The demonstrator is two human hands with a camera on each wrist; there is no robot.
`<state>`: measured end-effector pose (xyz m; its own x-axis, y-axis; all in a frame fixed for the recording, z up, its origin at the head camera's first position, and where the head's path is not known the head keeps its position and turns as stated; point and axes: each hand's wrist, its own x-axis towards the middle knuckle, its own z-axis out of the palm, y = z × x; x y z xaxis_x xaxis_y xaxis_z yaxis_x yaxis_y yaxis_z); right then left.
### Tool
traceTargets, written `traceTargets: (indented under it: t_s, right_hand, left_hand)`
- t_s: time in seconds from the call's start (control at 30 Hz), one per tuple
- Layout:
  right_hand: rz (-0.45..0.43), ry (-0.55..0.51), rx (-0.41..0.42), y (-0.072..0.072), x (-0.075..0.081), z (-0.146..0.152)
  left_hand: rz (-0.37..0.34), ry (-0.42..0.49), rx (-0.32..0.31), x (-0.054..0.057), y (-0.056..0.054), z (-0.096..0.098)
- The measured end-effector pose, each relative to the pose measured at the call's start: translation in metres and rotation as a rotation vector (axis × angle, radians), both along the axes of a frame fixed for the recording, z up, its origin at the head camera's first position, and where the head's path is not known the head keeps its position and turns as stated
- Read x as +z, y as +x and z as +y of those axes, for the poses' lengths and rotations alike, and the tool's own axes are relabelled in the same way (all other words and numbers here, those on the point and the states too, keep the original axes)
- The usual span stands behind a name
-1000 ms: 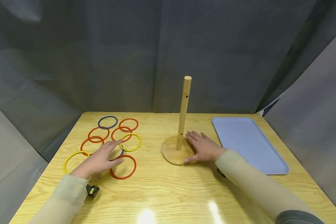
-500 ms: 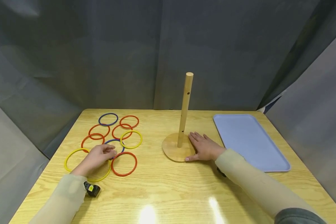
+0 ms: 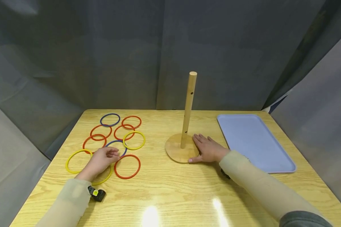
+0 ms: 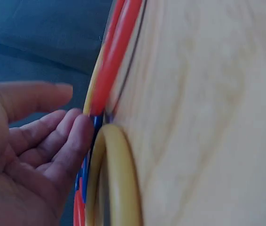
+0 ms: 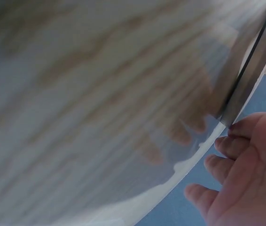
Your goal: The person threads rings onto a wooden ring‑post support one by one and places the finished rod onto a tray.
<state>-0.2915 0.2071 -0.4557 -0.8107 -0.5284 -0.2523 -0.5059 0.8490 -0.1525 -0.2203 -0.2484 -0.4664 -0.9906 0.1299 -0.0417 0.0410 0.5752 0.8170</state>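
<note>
My left hand (image 3: 100, 159) is low among the rings, fingers bent. Its fingertips are at the left edge of the nearest red ring (image 3: 127, 178), beside a blue ring (image 3: 113, 141). A yellow ring (image 3: 102, 182) lies partly under this hand. In the left wrist view, the thumb stays apart from the fingers, and the blurred red ring (image 4: 119, 52) passes beside the fingertips. My right hand (image 3: 207, 149) rests with fingers extended on the round base (image 3: 174, 153) of a wooden stand, whose post (image 3: 188, 107) rises upright.
Several red, yellow and blue rings overlap on the table's left side, including a far blue ring (image 3: 110, 114) and a left yellow ring (image 3: 69, 170). A light blue tray (image 3: 253, 142) lies on the right. Grey curtains (image 3: 125, 56) surround the wooden table (image 3: 170, 195).
My left hand has come down from above the rings and its fingers have bent. The nearest red ring has shifted very slightly. My right hand stays on the base.
</note>
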Motion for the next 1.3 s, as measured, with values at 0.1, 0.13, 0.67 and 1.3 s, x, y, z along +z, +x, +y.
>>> traceTargets:
  t_s: [0.1, 0.13, 0.67, 1.3]
  right_hand:
    - [-0.013, -0.011, -0.003, 0.001, 0.001, 0.0]
    - [-0.018, -0.012, -0.004, 0.002, 0.001, 0.0]
    - [-0.028, -0.013, -0.015, -0.001, 0.002, 0.003]
    - [-0.048, 0.016, -0.04, 0.0, -0.001, -0.001]
  left_hand:
    - [0.033, -0.067, 0.013, 0.001, 0.001, 0.001]
    - [0.036, -0.086, 0.016, 0.001, 0.002, 0.002]
    - [0.104, -0.355, -0.034, 0.005, 0.005, 0.032]
    - [0.006, -0.135, 0.011, 0.013, 0.014, 0.022]
